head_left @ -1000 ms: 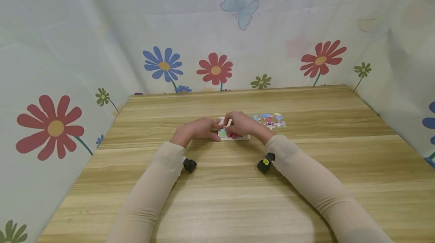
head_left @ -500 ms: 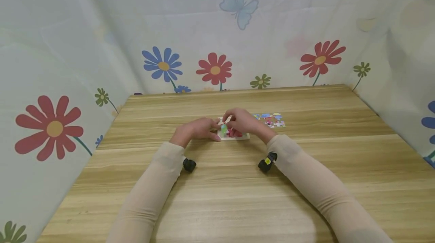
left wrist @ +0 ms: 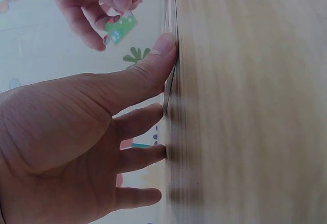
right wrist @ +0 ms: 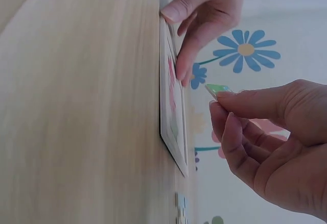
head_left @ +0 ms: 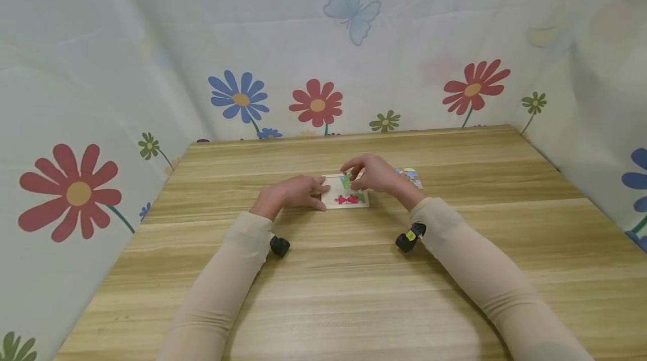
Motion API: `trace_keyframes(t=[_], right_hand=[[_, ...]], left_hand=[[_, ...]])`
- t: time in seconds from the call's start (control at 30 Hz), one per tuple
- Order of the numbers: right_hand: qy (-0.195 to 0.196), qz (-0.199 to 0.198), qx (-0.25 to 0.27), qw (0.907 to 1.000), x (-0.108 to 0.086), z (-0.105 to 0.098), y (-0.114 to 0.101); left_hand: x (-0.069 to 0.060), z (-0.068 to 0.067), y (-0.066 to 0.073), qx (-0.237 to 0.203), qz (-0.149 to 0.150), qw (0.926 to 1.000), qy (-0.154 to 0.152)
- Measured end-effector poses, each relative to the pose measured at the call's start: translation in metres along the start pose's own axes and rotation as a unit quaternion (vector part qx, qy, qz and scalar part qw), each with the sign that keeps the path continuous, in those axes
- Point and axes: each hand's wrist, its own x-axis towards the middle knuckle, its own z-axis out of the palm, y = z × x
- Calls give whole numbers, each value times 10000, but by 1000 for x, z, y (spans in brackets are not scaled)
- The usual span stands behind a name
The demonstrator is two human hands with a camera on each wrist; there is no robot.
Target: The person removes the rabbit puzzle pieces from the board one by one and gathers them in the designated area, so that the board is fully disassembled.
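Note:
A shallow white puzzle tray (head_left: 329, 198) lies flat on the table, with red-and-green puzzle pieces (head_left: 347, 199) along its near side. My left hand (head_left: 293, 191) rests at the tray's left edge, its thumb and fingers extended and touching it; the left wrist view shows the thumb (left wrist: 164, 45) pressed on the edge. Above the tray my right hand (head_left: 376, 174) pinches a green puzzle piece (head_left: 346, 181) between thumb and fingers. In the right wrist view that piece (right wrist: 216, 88) is tilted and clear of the tray.
Several loose puzzle pieces (head_left: 409, 173) lie just right of the tray, partly hidden behind my right hand. The wooden table (head_left: 328, 282) ends at a flowered cloth backdrop (head_left: 283, 24). A small black camera (head_left: 406, 240) hangs from each wrist.
My right hand has lifted the green puzzle piece from the tray's left part and moved it rightward and up. The left hand has stayed at the tray's edge.

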Motion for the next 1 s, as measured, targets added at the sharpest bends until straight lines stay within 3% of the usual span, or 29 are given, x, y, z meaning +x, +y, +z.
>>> trace_keyframes(t=[0.27,0.67,1.0], right_hand=[[128,128,-67,9998,-13,-14,9],[461,155,241,9985,-30,-33,28],[482,236,4,9986,-40,-41,37]], left_hand=[[-1,1,-2,-140,-85,9999,16],[-1,1,-2,-215,-105,9997,97],[0,2,-3,-188,-76,9997,102]])
